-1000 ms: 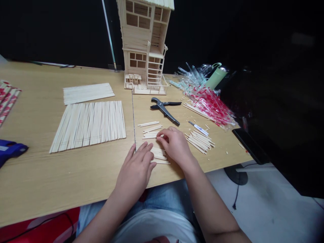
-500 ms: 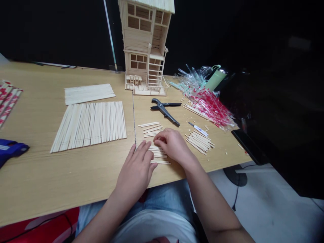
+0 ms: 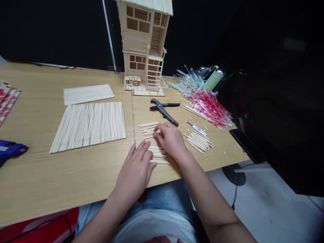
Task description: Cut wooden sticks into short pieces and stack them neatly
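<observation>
Wooden upper batch (image 3: 152, 130) at the right hand's (image 3: 172, 140) fingertips

Half a second ago the right hand was nearer the lower batch (image 3: 159, 152); it has shifted up to the upper batch, where one short stick (image 3: 148, 137) now lies slightly apart at the near edge. Arranging these sticks therefore seems unfinished. Its thumb and index finger bend close together, a narrow gap between them; whether they grip that stick cannot be told. The left hand (image 3: 135, 165) stays flattened, fingers slightly spread, gripping nothing visible, by the lower batch's left ends. Both batches lie on the table (image 3: 83, 179).
</observation>
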Tool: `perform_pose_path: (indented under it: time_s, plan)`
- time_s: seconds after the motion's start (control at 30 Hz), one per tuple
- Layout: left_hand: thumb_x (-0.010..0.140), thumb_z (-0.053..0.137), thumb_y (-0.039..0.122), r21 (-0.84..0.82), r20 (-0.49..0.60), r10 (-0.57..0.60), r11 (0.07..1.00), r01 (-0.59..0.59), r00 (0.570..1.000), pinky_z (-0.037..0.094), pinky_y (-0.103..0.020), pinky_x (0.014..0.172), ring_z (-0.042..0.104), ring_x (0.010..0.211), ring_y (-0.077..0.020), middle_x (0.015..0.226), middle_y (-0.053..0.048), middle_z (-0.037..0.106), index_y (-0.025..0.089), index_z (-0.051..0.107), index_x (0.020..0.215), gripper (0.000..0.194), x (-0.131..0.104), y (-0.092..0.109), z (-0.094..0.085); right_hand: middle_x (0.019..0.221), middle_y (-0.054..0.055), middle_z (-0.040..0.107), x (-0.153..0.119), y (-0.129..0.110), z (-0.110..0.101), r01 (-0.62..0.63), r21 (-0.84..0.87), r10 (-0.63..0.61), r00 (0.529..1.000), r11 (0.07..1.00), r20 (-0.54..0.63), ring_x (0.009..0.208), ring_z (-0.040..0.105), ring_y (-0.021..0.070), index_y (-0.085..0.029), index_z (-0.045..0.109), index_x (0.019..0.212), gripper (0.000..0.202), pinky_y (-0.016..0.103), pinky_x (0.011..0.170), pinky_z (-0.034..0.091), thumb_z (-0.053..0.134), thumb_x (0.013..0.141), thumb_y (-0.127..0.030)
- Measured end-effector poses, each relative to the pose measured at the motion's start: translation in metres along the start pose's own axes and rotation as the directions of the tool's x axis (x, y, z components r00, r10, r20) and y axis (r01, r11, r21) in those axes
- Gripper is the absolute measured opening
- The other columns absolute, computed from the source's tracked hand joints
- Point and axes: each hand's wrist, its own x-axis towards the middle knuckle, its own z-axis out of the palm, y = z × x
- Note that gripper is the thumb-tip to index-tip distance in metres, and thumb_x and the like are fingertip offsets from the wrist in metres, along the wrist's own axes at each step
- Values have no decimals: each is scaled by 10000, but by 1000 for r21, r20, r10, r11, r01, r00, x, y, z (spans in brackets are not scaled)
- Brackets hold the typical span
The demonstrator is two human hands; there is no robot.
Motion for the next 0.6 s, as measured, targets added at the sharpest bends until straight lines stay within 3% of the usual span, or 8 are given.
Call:
perform_pose_path:
  time_s: [0.13, 0.23, 0.33, 0.43, 0.6]
  plan:
    - [948, 555, 276, 2, -4, -1, 1000, 1, 1000, 356, -549, 1162, 430, 1412, -301, 1467, -153, 528, 171, 583, 972, 111, 0, 1, -1, 904, 28, 632, 1, 1, 3, -18, -17, 19, 999, 1000, 48, 806, 587, 167, -238, 708, 933, 79, 266, 703, 386, 630, 929, -234]
    - [944, 561, 278, 13, -19, -1, 1000, 1, 1000, 350, -551, 1167, 355, 1458, -311, 1514, -155, 473, 166, 589, 981, 121, 0, 1, 0, 906, 31, 638, -2, 2, 3, -8, -15, 9, 998, 1000, 58, 785, 585, 162, -240, 718, 941, 86, 265, 697, 387, 635, 924, -227]
    - [938, 571, 273, 21, -22, -1, 1000, 1, 1000, 342, -558, 1172, 293, 1488, -316, 1558, -147, 412, 164, 594, 1001, 128, 0, 1, 1, 901, 29, 651, -6, 3, 0, 21, 67, -29, 993, 998, 115, 807, 596, 160, -243, 740, 919, 70, 258, 722, 400, 685, 883, -222]
    - [933, 580, 280, 14, -5, -2, 1000, 3, 1000, 337, -567, 1173, 323, 1474, -319, 1540, -150, 439, 163, 596, 1001, 136, 0, 0, 1, 900, 28, 665, -4, 4, -3, 52, 142, -77, 982, 988, 173, 837, 605, 161, -247, 759, 929, 81, 255, 762, 413, 713, 862, -247]
    - [932, 585, 283, 4, 3, -20, 1000, 20, 1000, 328, -582, 1173, 375, 1446, -322, 1503, -146, 490, 167, 590, 985, 127, 0, 1, 0, 926, 39, 664, 9, 1, -5, -14, -33, 16, 998, 999, 59, 837, 596, 172, -241, 744, 954, 103, 267, 744, 398, 650, 911, -243]
